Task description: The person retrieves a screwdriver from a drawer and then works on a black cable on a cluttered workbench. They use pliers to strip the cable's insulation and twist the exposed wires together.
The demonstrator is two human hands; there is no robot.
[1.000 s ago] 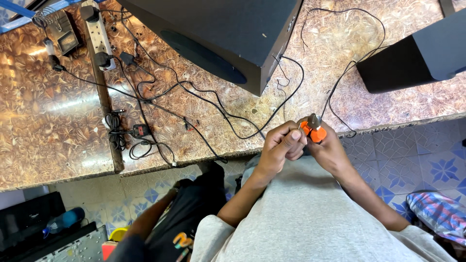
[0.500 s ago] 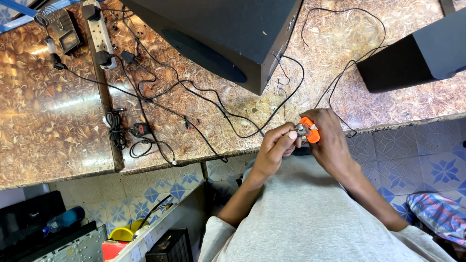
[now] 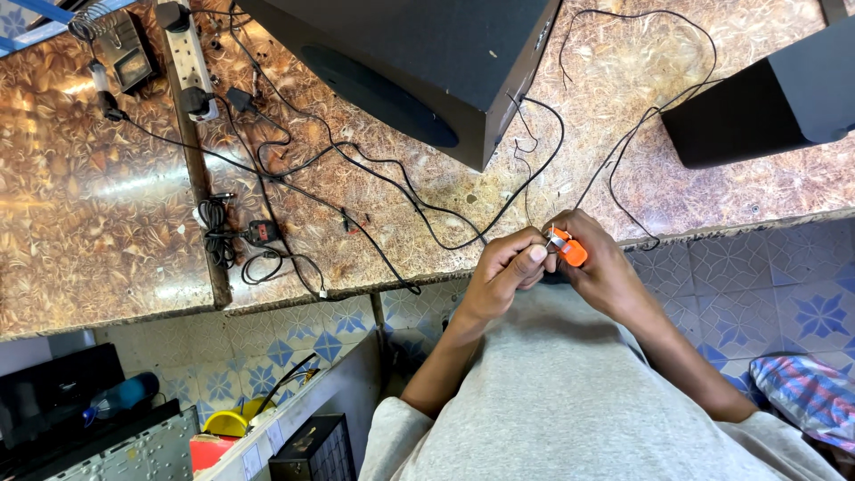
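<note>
Orange stands out in the head view: I see my right hand (image 3: 606, 272) closed around a small orange tool (image 3: 568, 250) at the counter (image 3: 107, 205) edge, my left hand (image 3: 503, 272) pinching a thin black wire (image 3: 534, 169) against its metal tip. The wire is not yet free.

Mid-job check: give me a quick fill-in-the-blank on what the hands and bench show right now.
1. The right hand grips a small tool with ____ handles.
2. The left hand pinches a thin black ____ at the tool.
3. The big black speaker box sits on the ____-patterned counter.

Missing: orange; wire; marble
</note>
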